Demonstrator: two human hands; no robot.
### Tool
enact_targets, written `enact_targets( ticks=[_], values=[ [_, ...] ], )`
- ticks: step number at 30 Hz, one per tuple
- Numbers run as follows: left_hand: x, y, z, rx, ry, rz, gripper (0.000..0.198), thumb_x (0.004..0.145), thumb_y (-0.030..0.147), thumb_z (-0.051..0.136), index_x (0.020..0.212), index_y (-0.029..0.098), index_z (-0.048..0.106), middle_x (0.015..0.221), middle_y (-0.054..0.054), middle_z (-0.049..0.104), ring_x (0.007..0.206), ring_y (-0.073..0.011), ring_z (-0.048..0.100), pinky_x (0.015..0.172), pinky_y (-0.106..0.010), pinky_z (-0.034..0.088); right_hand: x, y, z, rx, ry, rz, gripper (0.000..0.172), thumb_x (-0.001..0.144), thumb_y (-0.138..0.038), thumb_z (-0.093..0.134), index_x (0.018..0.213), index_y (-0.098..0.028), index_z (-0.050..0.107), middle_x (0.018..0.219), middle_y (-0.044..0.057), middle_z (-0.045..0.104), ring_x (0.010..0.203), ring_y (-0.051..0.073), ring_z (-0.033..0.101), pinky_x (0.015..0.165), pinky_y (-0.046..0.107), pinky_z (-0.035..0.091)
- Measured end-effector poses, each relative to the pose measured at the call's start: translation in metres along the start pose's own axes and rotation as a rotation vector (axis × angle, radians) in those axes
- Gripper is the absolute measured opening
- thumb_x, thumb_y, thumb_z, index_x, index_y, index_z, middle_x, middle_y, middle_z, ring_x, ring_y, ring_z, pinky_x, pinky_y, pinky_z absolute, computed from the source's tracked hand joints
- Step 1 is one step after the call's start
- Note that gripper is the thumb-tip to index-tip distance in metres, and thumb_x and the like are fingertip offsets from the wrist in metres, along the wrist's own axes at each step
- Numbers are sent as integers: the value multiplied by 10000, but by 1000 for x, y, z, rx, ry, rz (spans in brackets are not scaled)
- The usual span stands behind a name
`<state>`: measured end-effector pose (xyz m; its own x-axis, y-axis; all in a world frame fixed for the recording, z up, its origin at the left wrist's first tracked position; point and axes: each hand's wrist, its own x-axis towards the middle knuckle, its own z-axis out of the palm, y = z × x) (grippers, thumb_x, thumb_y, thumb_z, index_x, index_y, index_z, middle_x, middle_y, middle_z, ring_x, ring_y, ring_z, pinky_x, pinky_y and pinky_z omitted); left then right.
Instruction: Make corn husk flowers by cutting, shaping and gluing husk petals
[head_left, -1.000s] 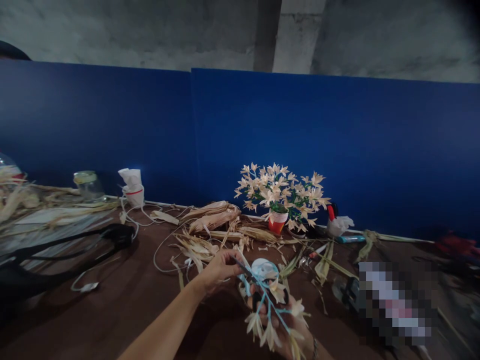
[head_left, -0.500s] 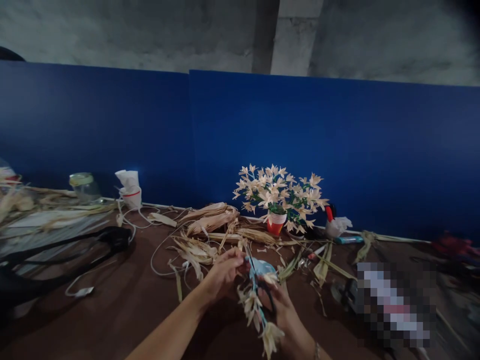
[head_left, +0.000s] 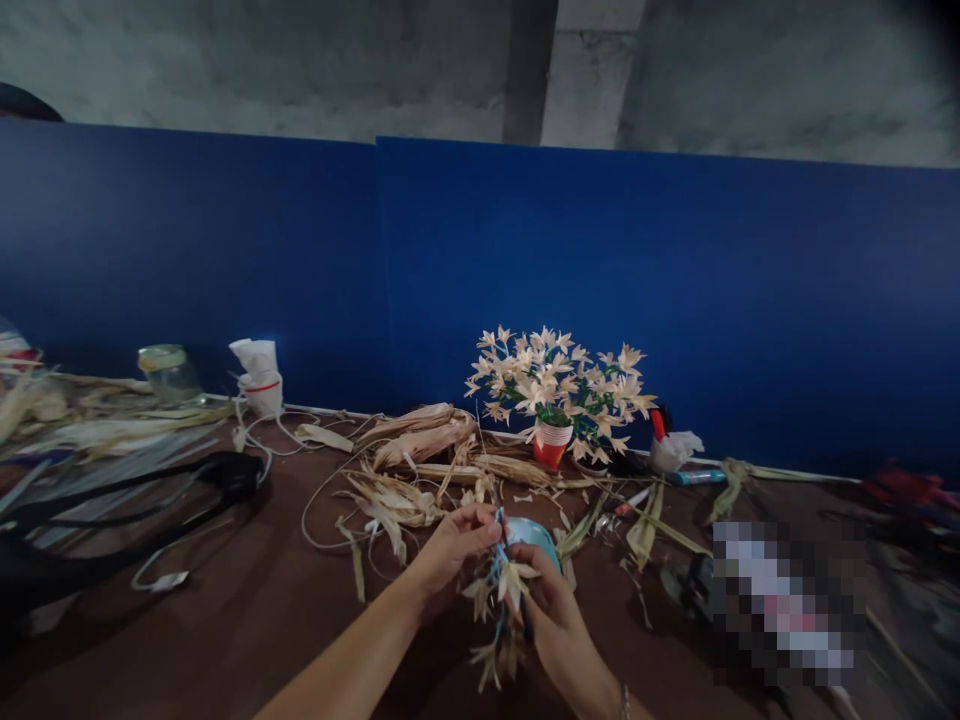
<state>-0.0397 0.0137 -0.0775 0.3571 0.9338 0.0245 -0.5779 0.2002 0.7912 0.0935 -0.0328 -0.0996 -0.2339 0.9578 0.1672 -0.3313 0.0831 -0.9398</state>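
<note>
1. Our left hand pinches the top of the sprig between thumb and fingertips, with almost no gap.
2. Our right hand is just beside it, its fingers curled around the dark scissors; we cannot tell how far the blades are parted.
3. The sprig is between our two hands, above the table; its blue stems and pale flowers hang down toward us.
4. Behind our right fingers we see a pale blue round thing, partly hidden.
5. Beyond our hands, husks lie in a loose heap, with scraps about them.
6. To the right of the husks we have a red and white cup, upright, bearing a bushy plant of pale flowers.
7. On our left, near the blue partition, are a jar and a white holder with paper sticking out.
</note>
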Motion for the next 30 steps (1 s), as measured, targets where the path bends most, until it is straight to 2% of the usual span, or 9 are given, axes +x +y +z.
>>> enact_targets(
  ticks=[3, 10, 15, 20, 25, 30],
  values=[
    [-1, -1, 2, -47, -6, -32, 208, 572, 191, 735, 587, 136, 535, 663, 14, 561, 559, -78, 519, 546, -193, 378, -1, -5, 4, 85, -1, 31, 295, 686, -398, 638, 909, -228, 547, 609, -46, 481, 500, 71, 398, 493, 174, 347],
    [-1, -3, 0, -33, -41, -44, 189, 601, 181, 714, 588, 128, 533, 616, 20, 537, 534, -79, 516, 516, -190, 377, -3, -15, 8, 199, 1, 95, 322, 652, -465, 638, 893, -257, 588, 759, -10, 539, 619, 103, 475, 587, 203, 414],
    [-2, -4, -2, -46, -61, -90, 155, 643, 185, 680, 616, 135, 536, 618, 1, 566, 523, -86, 523, 485, -189, 390, -3, -13, 7, 162, 17, 76, 258, 682, -366, 647, 915, -272, 589, 822, -14, 558, 718, 115, 502, 667, 202, 424],
    [-2, -3, -2, -85, -95, -123, 138, 647, 186, 669, 632, 134, 542, 621, 1, 557, 506, -82, 524, 475, -191, 415, -2, -11, 7, 189, 67, 95, 302, 639, -355, 685, 920, -275, 607, 893, 0, 588, 835, 150, 538, 747, 233, 438],
    [-3, -1, 0, -88, -79, -170, 161, 605, 189, 695, 625, 135, 545, 623, 3, 569, 476, -86, 524, 448, -197, 416, -3, -3, 3, 159, 145, 127, 362, 644, -357, 683, 990, -296, 595, 1074, 0, 564, 1003, 172, 507, 852, 270, 418],
    [-3, -1, -2, -76, -77, -176, 176, 593, 191, 705, 596, 122, 543, 587, 10, 543, 473, -74, 504, 447, -177, 382, -2, -3, 7, 205, 107, 103, 369, 635, -374, 685, 982, -291, 590, 1086, 13, 560, 1031, 184, 496, 907, 307, 388]
  ],
)
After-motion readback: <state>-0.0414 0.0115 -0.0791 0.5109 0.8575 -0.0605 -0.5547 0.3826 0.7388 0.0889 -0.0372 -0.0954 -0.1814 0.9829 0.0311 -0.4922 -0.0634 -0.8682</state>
